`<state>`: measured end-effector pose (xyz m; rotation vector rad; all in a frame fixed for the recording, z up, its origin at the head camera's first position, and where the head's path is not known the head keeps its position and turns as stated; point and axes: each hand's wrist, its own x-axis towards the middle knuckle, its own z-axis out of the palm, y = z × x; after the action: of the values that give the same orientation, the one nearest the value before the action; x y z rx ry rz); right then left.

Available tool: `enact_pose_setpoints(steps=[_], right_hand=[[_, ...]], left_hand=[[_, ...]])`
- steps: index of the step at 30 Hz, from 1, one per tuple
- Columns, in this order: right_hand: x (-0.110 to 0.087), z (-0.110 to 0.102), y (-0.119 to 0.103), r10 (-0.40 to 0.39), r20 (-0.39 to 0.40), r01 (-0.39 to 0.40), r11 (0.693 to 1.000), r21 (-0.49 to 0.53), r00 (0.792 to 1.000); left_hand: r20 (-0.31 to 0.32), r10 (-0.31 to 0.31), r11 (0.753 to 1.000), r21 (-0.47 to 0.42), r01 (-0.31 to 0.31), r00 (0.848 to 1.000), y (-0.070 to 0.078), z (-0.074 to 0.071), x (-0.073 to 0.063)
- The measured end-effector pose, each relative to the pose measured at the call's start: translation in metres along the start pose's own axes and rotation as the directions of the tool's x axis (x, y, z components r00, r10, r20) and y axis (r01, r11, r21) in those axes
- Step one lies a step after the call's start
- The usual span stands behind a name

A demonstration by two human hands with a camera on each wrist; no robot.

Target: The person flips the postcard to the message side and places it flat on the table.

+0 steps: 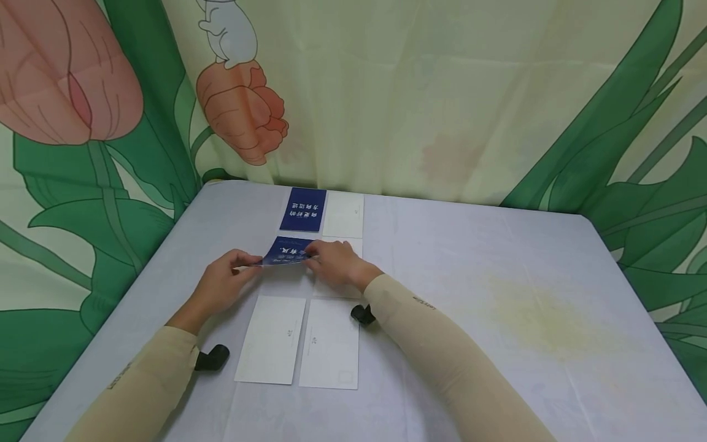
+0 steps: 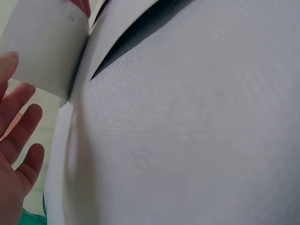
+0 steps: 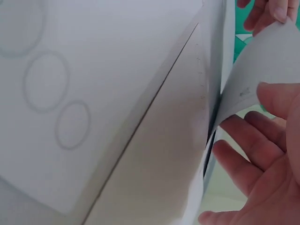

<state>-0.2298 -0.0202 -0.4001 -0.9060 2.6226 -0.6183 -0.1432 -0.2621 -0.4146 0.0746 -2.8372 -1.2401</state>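
A dark blue postcard with white characters is held tilted, its near edge raised off the table. My left hand pinches it by the near left corner. At its right side, my right hand pinches the card between thumb and fingers. The postcard's pale back faces the left wrist camera, and the same back bends slightly in the right wrist view. Beneath my right hand lies a white card, partly hidden by the hand.
Beyond the held card lie another blue postcard and a white card. Nearer me, a left white card and a right white card lie side by side. A patterned curtain hangs behind the white-covered table.
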Motion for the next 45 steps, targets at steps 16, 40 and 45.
enact_pose_setpoints(steps=[16,40,45], right_hand=[[-0.004,-0.005,-0.004,0.009,-0.153,0.036,0.956,0.29,0.988],[-0.01,0.0,-0.013,0.002,-0.351,0.132,0.924,0.359,0.936],[-0.013,-0.001,-0.016,-0.007,-0.372,0.15,0.922,0.357,0.928]], left_hand=[[-0.136,0.103,0.994,-0.027,-0.107,0.985,0.006,-0.002,-0.002],[-0.046,0.095,0.992,-0.081,-0.098,0.994,0.017,0.005,-0.001],[-0.077,0.085,0.995,-0.038,-0.088,0.993,0.018,0.006,-0.002]])
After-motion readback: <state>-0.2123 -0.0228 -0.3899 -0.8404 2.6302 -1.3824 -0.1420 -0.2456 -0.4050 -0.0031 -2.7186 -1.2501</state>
